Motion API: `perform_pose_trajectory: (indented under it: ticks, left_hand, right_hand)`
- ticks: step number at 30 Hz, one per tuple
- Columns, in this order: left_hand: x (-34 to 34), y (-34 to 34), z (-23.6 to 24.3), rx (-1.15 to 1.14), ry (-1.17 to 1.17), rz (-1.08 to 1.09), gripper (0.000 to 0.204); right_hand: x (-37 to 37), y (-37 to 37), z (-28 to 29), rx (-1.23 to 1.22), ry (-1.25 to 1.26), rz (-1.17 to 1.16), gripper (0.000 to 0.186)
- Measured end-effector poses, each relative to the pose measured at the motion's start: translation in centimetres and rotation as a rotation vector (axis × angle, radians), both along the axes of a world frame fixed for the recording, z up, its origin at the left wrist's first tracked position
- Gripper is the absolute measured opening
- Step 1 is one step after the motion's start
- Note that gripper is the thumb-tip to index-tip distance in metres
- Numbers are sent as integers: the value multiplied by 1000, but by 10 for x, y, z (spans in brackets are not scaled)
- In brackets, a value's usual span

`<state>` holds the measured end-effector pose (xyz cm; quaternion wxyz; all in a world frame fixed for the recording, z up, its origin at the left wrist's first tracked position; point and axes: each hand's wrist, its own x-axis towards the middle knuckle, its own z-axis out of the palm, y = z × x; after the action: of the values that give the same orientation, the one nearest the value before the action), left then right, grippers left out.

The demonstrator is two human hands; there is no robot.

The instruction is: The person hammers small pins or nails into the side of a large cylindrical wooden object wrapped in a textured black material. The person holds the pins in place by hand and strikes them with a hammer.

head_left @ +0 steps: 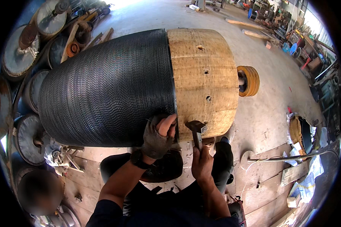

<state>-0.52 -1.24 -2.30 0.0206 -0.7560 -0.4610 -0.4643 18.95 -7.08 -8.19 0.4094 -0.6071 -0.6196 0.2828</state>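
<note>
1. As the roller (204,83) lies across the upper middle, stretching from 9 o'clock toward 2 o'clock, its near flank comes right above the person's knees, presumably to keep it within easy reach.
2. Black ribbed wrap (102,87) covers the 9 o'clock side; bare wood with a row of holes shows toward 2 o'clock, so the wrap's edge faces the hammer side.
3. The left hand (155,140), gloved and at 7 o'clock from centre, bends its fingers narrowly at that edge, perhaps to steady it. Whether they pinch anything I cannot tell.
4. At 5 o'clock the right hand (202,163), ungloved, closes around the hammer (196,130), thumb along the handle, probably for control in short strokes. The head points toward 12, over the wood's near rim; contact is unclear.
5. A yellow wheel (251,81) sits beyond the wood at 2 o'clock, on what looks like the roller's axle.
6. Drums (21,58) crowd the rim from 8 to 11 o'clock, seemingly parked aside to leave working room.
</note>
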Motion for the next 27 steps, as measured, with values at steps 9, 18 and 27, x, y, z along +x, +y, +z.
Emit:
perform_pose_trajectory:
  ticks: [9, 18, 27]
  left_hand:
    - [-1, 7, 21, 8, 102, 33, 47]
    - [2, 16, 24, -29, 126, 58, 49]
    - [15, 23, 32, -92, 134, 101, 56]
  right_hand:
    - [-5, 5, 8, 85, 19, 45, 18]
    - [-9, 8, 18, 102, 9, 69, 18]
    - [-12, 6, 29, 191, -3, 46, 20]
